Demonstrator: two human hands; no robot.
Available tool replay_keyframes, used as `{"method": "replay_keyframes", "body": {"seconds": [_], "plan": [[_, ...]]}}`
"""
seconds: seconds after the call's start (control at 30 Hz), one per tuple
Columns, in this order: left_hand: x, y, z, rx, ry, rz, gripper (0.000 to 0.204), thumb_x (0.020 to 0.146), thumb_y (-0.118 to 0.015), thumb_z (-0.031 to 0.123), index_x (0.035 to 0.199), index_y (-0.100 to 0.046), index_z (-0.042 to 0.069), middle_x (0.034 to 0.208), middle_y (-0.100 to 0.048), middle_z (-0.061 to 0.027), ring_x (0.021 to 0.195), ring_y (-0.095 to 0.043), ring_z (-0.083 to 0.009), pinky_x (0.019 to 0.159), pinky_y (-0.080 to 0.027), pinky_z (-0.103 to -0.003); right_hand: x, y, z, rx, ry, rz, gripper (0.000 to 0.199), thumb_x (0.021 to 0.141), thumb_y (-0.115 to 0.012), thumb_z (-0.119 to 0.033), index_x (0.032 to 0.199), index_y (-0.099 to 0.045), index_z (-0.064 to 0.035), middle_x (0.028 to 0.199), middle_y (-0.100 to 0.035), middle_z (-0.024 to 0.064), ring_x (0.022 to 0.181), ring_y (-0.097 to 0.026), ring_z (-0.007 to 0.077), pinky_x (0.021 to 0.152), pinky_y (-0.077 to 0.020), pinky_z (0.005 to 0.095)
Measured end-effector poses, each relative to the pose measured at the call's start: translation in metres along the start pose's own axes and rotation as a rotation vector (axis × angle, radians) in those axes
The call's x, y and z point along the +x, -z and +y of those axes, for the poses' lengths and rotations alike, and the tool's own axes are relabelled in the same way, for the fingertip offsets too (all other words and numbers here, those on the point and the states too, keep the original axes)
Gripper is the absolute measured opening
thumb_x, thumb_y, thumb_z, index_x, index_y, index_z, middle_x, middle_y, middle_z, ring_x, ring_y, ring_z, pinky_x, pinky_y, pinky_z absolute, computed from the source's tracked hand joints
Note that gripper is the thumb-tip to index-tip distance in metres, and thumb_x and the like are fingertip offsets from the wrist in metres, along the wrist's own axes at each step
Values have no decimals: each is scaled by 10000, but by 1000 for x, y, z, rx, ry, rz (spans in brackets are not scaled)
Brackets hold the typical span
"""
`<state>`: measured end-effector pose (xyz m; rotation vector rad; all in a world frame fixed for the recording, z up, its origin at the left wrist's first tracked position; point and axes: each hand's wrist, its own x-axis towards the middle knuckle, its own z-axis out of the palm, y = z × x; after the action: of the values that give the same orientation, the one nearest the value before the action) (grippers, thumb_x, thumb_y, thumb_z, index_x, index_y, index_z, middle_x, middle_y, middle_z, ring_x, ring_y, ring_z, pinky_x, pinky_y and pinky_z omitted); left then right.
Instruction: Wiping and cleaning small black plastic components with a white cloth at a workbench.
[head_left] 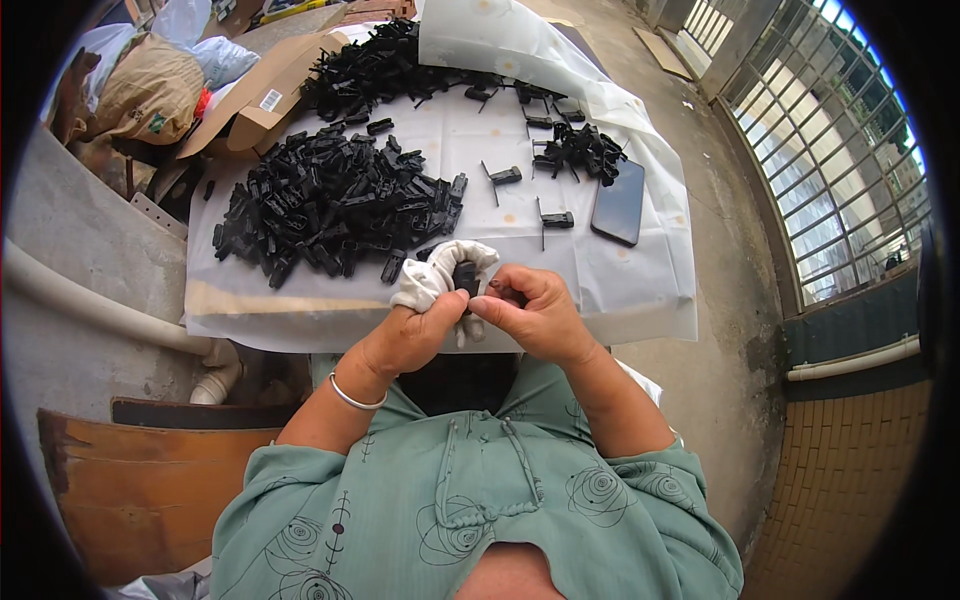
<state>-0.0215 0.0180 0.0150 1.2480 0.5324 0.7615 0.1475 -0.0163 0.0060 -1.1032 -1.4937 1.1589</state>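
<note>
- The left hand (420,328), bare at the thumb and wrist, closes on a small black plastic part (466,276), its thumb pressed against the lower end; its other fingers are mostly hidden behind a bunched white cloth (425,282).
- The right hand (542,315) has its thumb and forefinger drawn close together at the right side of that part, with the other fingers curled; whether the tips actually grip anything cannot be told.
- The black part stands roughly upright between both hands, just above the near edge of a table covered with a whitish translucent sheet (650,290), and the cloth arches around its upper left side.
- A broad heap of black plastic clip-like pieces (325,205) lies on the sheet, beyond and to the left of the hands.
- A second dark heap of similar parts (365,70) sits at the far side, partly beside an opened brown cardboard box (250,105).
- Beyond the right hand, two loose black pieces with thin stems (557,220) lie well apart from the heaps, near a smaller black cluster (585,152).
- A dark-screened smartphone (619,205) lies face up just beside that cluster.
- A pale bracelet (352,401) circles the left wrist.
</note>
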Motion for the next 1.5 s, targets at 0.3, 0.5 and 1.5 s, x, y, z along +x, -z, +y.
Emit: {"method": "replay_keyframes", "body": {"seconds": [0.3,0.5,1.5], "plan": [[-2,4,6,109,2,-50,344,830,-443,62,1171,-429,19,964,-473,-26,695,-431,-35,588,-408,-179,3,-5,-2,5,-44,14,183,870,-602,-165,788,-574,-4,658,-466,-75,618,-394,30,548,-360,200],[0,6,-2,104,-6,25,281,807,-423,10,1085,-468,14,925,-494,-25,724,-446,-58,626,-420,-204,0,3,-5,-171,90,-63,237,918,-515,-199,800,-564,1,624,-460,-2,605,-409,77,559,-386,241],[21,21,-25,218,102,258,233,933,-425,139,1101,-529,17,984,-599,-88,539,-526,-86,470,-419,-194,26,67,47,-1039,154,158,194,789,-589,-81,969,-529,-36,796,-626,144,726,-610,326,626,-484,398]]}}
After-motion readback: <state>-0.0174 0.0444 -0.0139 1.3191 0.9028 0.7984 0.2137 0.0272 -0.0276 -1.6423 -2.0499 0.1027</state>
